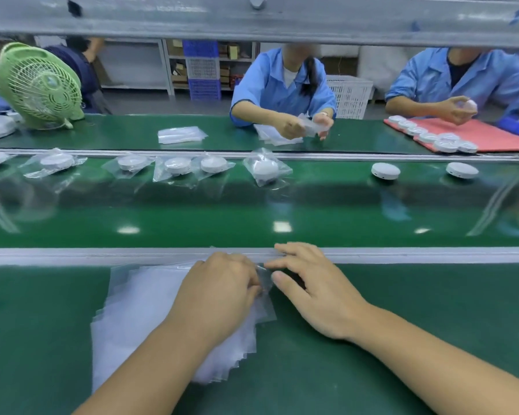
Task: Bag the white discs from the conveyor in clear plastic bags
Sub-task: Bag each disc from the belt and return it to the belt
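Note:
A fanned stack of clear plastic bags lies on the green bench in front of me. My left hand rests on the stack, its fingers curled and pinching the corner of the top bag. My right hand hovers just right of it, fingers relaxed and spread, the thumb and fingertips at the same bag corner. On the green conveyor beyond, two bare white discs lie at the right. Several bagged discs lie to the left.
A metal rail divides my bench from the conveyor. Two people in blue coats work across the belt; one holds a bag, the other a disc. A red mat carries several discs. A green fan stands far left.

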Available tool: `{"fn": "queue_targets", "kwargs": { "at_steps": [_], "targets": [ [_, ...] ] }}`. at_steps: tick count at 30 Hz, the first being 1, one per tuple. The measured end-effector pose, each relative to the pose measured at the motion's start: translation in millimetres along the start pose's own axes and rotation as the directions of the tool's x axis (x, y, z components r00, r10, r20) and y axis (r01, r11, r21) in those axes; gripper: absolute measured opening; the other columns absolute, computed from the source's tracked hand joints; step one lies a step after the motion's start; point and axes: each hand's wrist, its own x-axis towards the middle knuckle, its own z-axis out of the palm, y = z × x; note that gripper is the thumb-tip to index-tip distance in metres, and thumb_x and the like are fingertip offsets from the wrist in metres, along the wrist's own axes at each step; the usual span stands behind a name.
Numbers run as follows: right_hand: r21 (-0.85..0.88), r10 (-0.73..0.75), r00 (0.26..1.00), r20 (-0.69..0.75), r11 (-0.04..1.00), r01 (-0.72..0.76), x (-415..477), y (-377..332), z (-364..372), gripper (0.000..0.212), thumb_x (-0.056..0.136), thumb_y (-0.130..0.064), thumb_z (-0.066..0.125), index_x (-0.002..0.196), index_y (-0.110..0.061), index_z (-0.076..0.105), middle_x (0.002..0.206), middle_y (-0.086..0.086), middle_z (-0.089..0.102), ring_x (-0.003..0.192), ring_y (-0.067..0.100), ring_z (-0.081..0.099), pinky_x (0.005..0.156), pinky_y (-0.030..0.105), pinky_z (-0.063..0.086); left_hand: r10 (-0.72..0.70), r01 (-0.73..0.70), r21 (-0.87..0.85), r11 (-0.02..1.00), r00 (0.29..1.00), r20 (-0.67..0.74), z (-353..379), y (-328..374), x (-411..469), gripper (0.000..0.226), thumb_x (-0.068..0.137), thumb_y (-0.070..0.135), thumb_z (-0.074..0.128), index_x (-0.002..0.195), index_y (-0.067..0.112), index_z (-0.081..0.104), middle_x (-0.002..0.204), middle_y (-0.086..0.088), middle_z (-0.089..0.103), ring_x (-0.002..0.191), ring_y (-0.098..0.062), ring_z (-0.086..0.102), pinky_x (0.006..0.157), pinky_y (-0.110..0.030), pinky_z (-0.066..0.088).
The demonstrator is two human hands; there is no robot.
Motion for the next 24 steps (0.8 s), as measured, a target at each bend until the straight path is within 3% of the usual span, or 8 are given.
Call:
{"fn": "queue_targets", "kwargs": {
  "at_steps": [3,7,9,13,16,18,20,24],
  "targets": [
    [-0.078,-0.033,0.999,-0.013,0.996,0.032,-6,-4,-1,0.055,0.091,-0.05,0.039,0.143,-0.04,0.053,0.161,-0.014,0.037,0.151,0.001,0.015,0.124,0.026,0.014,-0.031,0.029,-0.094,0.995,0.999,-0.017,3,-1,2,0.016,0.097,0.032,0.06,0.093,0.029,0.075,0.102,0.016,0.068,0.096,-0.01,0.062,0.084,-0.034,0.051],
    [-0.105,-0.059,0.996,0.062,0.992,0.065,-3,-9,2,0.068,0.081,-0.036,0.05,0.148,-0.042,0.043,0.165,-0.01,0.031,0.154,0.007,0.01,0.125,0.027,0.01,-0.068,0.057,-0.144,0.988,0.995,-0.072,0,-1,1,0.015,0.096,0.035,0.06,0.089,0.034,0.073,0.094,0.019,0.068,0.088,-0.008,0.061,0.077,-0.035,0.053],
    [-0.083,-0.06,0.998,0.019,0.995,0.062,-3,-6,3,0.053,0.087,-0.037,0.057,0.139,-0.044,0.054,0.16,-0.013,0.039,0.152,0.006,0.016,0.125,0.028,0.015,-0.073,0.06,-0.129,0.99,0.992,-0.1,-1,1,0,0.015,0.096,0.04,0.059,0.088,0.038,0.071,0.095,0.021,0.068,0.091,-0.007,0.061,0.077,-0.035,0.053],
    [-0.029,-0.068,0.989,-0.133,0.998,0.064,-1,0,3,0.013,0.097,-0.041,0.065,0.102,-0.034,0.075,0.135,-0.017,0.06,0.132,0.003,0.039,0.115,0.032,0.034,-0.081,0.055,-0.181,0.982,0.987,-0.136,-5,6,-1,0.021,0.09,0.06,0.053,0.087,0.045,0.068,0.095,0.027,0.068,0.096,-0.001,0.061,0.078,-0.032,0.053],
    [0.028,-0.028,0.984,-0.175,0.999,0.033,1,3,3,0.011,0.099,-0.033,0.064,0.097,-0.027,0.073,0.124,-0.016,0.065,0.123,0.004,0.045,0.108,0.031,0.039,-0.054,0.03,-0.335,0.942,0.996,-0.064,-10,7,-3,0.041,0.074,0.085,0.052,0.097,0.055,0.065,0.104,0.035,0.066,0.1,0.012,0.059,0.083,-0.025,0.053],
    [0.02,-0.019,0.985,-0.174,1.0,0.023,1,2,4,0.012,0.1,-0.032,0.062,0.095,-0.027,0.072,0.121,-0.014,0.066,0.121,0.005,0.047,0.107,0.031,0.04,0.025,-0.029,-0.262,0.965,0.999,-0.019,-13,7,-4,0.063,0.058,0.096,0.054,0.11,0.062,0.059,0.109,0.038,0.063,0.101,0.013,0.058,0.079,-0.021,0.05],
    [-0.01,-0.042,0.983,-0.177,0.999,0.041,1,0,5,0.012,0.099,-0.03,0.061,0.094,-0.026,0.071,0.119,-0.013,0.067,0.119,0.007,0.049,0.105,0.031,0.042,0.074,-0.076,-0.129,0.989,0.997,-0.023,-15,6,-6,0.075,0.057,0.094,0.056,0.123,0.059,0.055,0.114,0.038,0.062,0.104,0.01,0.058,0.076,-0.019,0.047],
    [0.022,-0.025,0.983,-0.182,0.999,0.03,-2,-3,3,0.027,0.092,-0.039,0.048,0.092,-0.026,0.072,0.116,-0.018,0.067,0.116,0.005,0.051,0.103,0.028,0.043,0.093,-0.093,0.007,0.996,0.99,-0.106,-14,9,-4,0.025,0.092,0.062,0.053,0.115,0.06,0.062,0.109,0.032,0.069,0.101,0.001,0.062,0.075,-0.024,0.052]
  ]
}}
